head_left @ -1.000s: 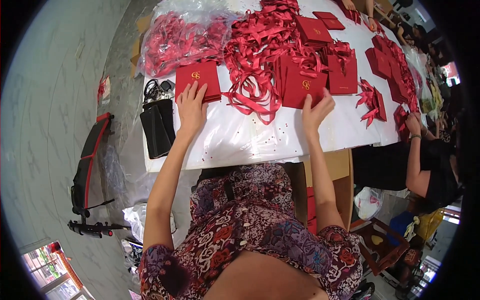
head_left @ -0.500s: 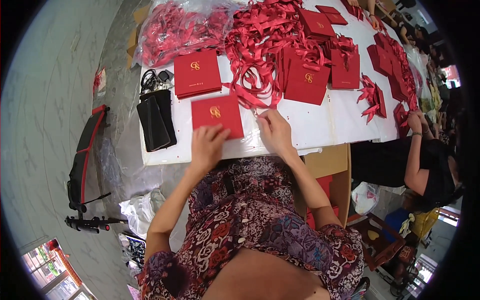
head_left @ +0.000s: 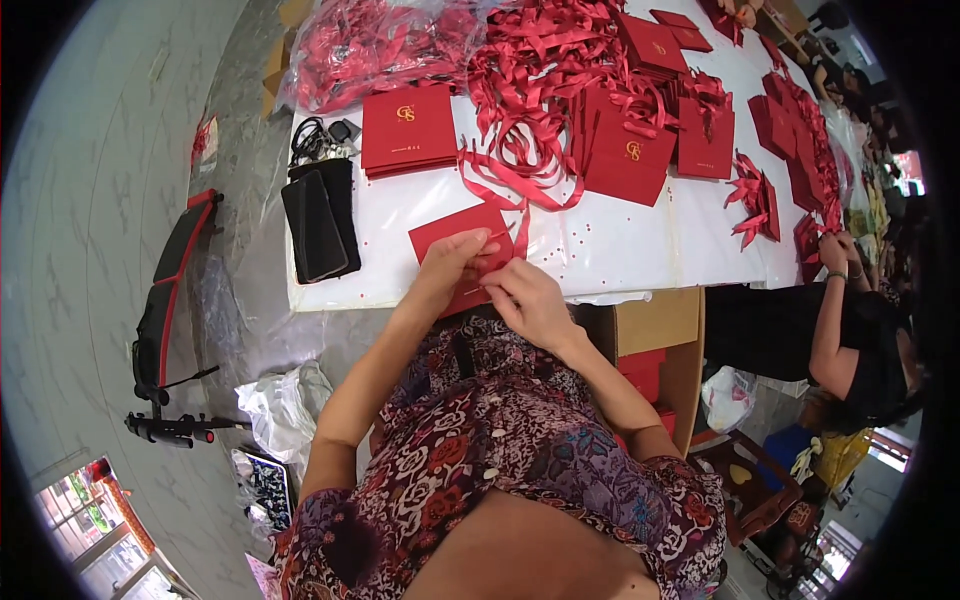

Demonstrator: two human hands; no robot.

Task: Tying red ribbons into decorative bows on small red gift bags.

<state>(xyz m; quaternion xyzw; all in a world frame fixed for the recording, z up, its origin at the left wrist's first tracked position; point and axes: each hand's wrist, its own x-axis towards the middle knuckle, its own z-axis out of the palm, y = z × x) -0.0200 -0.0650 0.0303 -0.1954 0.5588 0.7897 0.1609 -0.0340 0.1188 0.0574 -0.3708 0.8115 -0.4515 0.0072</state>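
A flat red paper bag (head_left: 452, 226) is tilted up at the table's near edge, its lower part over my lap. My left hand (head_left: 452, 270) grips it, thumb and fingers bent over its face. Fingertips pinched, my right hand (head_left: 532, 303) is close against the bag's right side, holding the end of a red ribbon (head_left: 521, 236) that trails back to the loose pile. My fingers hide the exact spot where ribbon and bag meet. Beyond them lies a neat stack of red bags (head_left: 408, 130) with gold emblems.
A black phone (head_left: 318, 232) rests on dark cloth at left, cables (head_left: 318, 140) behind it. Tangled ribbons (head_left: 545, 85), a clear plastic sack (head_left: 375, 55) and bags with ribbons (head_left: 630, 150) fill the far side. A cardboard box (head_left: 655, 325) stands at my right; a co-worker's arm (head_left: 833, 310) is farther right.
My left hand has lifted the bag from the table toward me and tilted it. My right hand has come down and left to the bag, drawing the ribbon end along.
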